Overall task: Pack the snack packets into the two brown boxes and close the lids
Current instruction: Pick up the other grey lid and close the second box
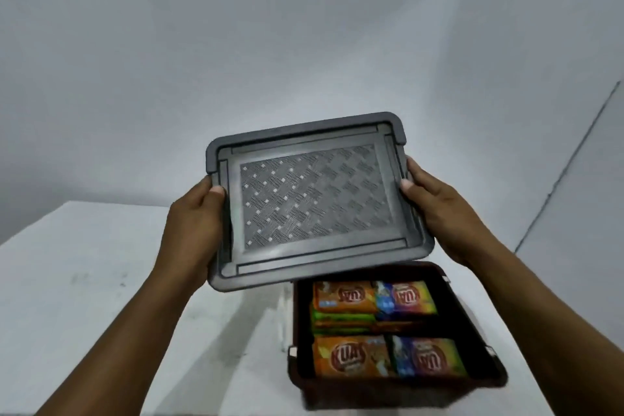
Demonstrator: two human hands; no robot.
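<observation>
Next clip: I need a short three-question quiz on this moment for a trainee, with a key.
1. How many hands grip the lid? A none, B one, C two.
2. What lies inside the box?
3. True or false: the lid sits shut on the box.
Key: 1 C, the left hand and the right hand, one at each side edge. 2 packets. 3 false, the lid is held tilted in the air above the open box.
</observation>
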